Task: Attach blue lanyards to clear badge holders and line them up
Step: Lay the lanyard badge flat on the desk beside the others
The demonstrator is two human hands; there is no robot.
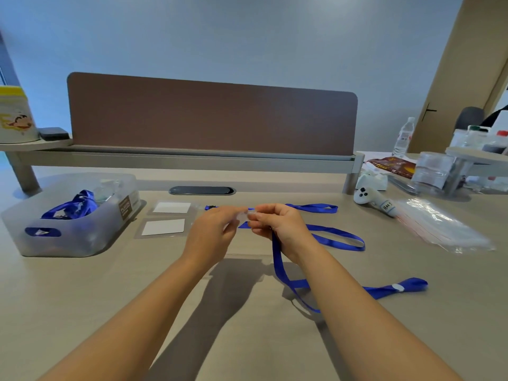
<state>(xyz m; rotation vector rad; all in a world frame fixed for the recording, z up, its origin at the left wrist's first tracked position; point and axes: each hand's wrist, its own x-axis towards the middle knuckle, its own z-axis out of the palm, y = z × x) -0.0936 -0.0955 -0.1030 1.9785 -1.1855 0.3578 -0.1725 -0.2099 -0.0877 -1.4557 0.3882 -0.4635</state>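
Note:
My left hand (213, 233) and my right hand (277, 225) meet above the middle of the desk and pinch a clear badge holder (242, 215) between their fingertips. A blue lanyard (277, 259) hangs from my right hand and trails over the desk to the right. Two clear badge holders with white cards (171, 208) (164, 227) lie side by side to the left of my hands. Their blue lanyards (313, 207) (338, 235) stretch out to the right behind my hands.
A translucent bin (68, 237) with more blue lanyards and holders stands at the left. A pile of clear plastic bags (442, 226) and a white controller (371, 198) lie at the right. A brown divider panel (211, 119) closes the desk's far side.

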